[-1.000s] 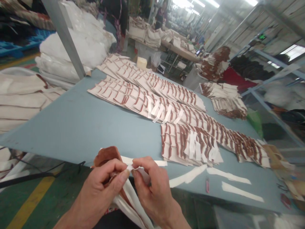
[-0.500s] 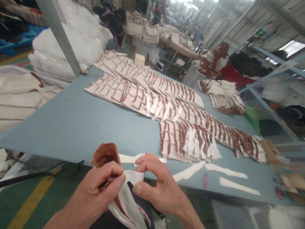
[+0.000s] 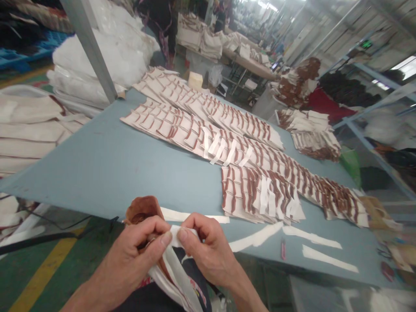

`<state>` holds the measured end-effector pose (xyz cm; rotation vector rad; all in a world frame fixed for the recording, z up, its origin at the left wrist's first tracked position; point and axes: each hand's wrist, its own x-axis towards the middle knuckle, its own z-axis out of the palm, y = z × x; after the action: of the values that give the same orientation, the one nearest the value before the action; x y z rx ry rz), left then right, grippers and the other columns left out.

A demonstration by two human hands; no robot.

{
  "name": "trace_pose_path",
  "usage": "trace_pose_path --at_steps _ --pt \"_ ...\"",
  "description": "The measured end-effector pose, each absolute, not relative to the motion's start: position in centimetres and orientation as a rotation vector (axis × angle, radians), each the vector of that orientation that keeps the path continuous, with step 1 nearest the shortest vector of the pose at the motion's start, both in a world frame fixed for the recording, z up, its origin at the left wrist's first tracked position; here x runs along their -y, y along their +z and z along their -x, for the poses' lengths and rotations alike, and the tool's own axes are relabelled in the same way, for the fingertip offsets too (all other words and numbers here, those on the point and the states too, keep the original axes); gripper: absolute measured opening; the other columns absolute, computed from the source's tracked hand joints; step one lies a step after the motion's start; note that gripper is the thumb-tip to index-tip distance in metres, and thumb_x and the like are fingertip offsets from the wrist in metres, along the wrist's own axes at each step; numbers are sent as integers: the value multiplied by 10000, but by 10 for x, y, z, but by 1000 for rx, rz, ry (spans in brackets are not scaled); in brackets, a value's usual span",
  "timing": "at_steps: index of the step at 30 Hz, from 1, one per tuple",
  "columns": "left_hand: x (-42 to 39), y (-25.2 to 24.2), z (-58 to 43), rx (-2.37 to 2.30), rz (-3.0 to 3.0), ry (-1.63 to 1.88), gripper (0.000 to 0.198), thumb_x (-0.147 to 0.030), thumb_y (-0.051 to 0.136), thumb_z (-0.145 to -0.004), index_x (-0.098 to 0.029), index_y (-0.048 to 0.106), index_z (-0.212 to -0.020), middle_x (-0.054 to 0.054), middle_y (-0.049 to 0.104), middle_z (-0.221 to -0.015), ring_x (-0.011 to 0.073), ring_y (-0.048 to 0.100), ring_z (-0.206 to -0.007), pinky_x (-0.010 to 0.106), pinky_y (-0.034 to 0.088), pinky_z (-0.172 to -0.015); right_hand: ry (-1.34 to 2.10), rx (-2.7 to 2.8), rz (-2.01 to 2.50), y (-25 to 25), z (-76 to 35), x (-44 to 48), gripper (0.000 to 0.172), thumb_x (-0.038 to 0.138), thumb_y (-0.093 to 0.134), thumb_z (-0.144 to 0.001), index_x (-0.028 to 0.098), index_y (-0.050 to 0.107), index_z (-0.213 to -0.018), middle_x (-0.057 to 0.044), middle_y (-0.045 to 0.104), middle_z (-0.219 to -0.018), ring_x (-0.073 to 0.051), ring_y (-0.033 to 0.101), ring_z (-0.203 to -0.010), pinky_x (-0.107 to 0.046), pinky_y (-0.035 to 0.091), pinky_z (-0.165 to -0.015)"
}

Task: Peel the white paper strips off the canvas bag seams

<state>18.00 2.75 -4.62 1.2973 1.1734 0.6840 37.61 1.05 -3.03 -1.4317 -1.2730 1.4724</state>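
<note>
Close to the table's front edge, my left hand (image 3: pixel 133 255) pinches the edge of a folded cream-and-brown fabric piece (image 3: pixel 167 281); its brown fuzzy end (image 3: pixel 142 208) sticks up above the fingers. My right hand (image 3: pixel 208 247) is closed on a white strip (image 3: pixel 175 236) at the top of that piece, thumb pressed on it. The two hands are almost touching, and the piece hangs down between them. What lies beneath the fingers is hidden. Behind the hands, a cream strip (image 3: pixel 191 216) lies on the table.
The blue-grey table (image 3: pixel 107 173) carries long overlapping rows of cream-and-brown pieces (image 3: pixel 201 130) and a shorter stack (image 3: pixel 240 190) with white strips on top. More cream strips (image 3: pixel 312 236) and a pink cutter (image 3: pixel 283 249) lie at right. A metal post (image 3: pixel 92 52) rises at the far left corner.
My right hand has drawn in toward my left; its raised index finger has come down, closing over the white strip. The view has shifted slightly.
</note>
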Motion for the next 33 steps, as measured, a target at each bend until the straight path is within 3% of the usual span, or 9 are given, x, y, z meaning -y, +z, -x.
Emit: trace_pose_path --at_steps 4,6,9,11,14,20,23,27,33 --pt "-30 -46 -179 -1373 -1295 764 426 -593 629 -1002 -239 711 -781 -46 610 -644 166 530 -597 255 403 -585 1514 1065 1407 -41 -369 -4 583 756 687 -982 232 559 -762 76 461 -614 -113 369 -579 -257 335 -574" --pt "-33 -51 -176 -1427 -1290 767 423 -621 589 -1031 -246 700 -869 -42 652 -671 187 587 -628 271 445 -631 1506 1053 1436 -40 -367 4 593 765 664 -1006 227 580 -770 65 482 -627 -120 385 -584 -265 343 -574" --pt "-37 -58 -173 -1412 -1275 739 457 -676 554 -1053 -254 609 -887 -52 633 -663 192 608 -613 278 485 -630 1295 1298 1447 -32 -366 16 414 542 652 -1096 233 659 -821 2 645 -764 -169 572 -696 -300 443 -656" --pt "-39 -59 -175 -1393 -1281 765 464 -678 561 -1047 -259 558 -848 -60 595 -656 178 572 -580 273 475 -586 1024 1509 1384 -29 -363 22 237 356 657 -1100 253 694 -889 -53 767 -991 -225 712 -919 -354 534 -818" --pt "-43 -53 -184 -1430 -1293 870 453 -638 589 -1022 -264 518 -777 -68 537 -648 156 500 -549 265 429 -537 638 1733 1353 -37 -355 26 106 190 685 -1043 269 687 -971 -96 791 -1224 -275 739 -1130 -430 562 -969" --pt "-46 -52 -186 -1358 -1290 886 480 -642 546 -1057 -258 546 -770 -57 549 -631 160 495 -561 255 422 -525 320 1895 1422 -56 -353 27 180 100 650 -1034 252 607 -950 -45 762 -935 -224 678 -800 -359 495 -727" --pt "-47 -52 -176 -1185 -1324 780 535 -642 440 -1122 -239 633 -828 -20 651 -722 176 574 -633 255 489 -579 319 1920 1402 -52 -360 25 201 90 630 -1057 248 596 -938 -38 750 -920 -215 670 -791 -342 487 -725" --pt "-51 -47 -169 -1150 -1379 625 420 -545 606 -1041 -219 707 -794 -10 703 -713 177 612 -636 247 510 -601 316 1949 1391 -51 -366 22 202 96 615 -1070 239 598 -928 -40 758 -940 -211 672 -806 -334 497 -741" --pt "-55 -46 -165 -1088 -1395 644 440 -500 578 -1059 -207 755 -782 12 731 -759 178 643 -675 238 511 -636 577 1637 1368 -44 -362 22 192 129 614 -1071 250 613 -923 -9 736 -995 -171 708 -896 -286 531 -801"
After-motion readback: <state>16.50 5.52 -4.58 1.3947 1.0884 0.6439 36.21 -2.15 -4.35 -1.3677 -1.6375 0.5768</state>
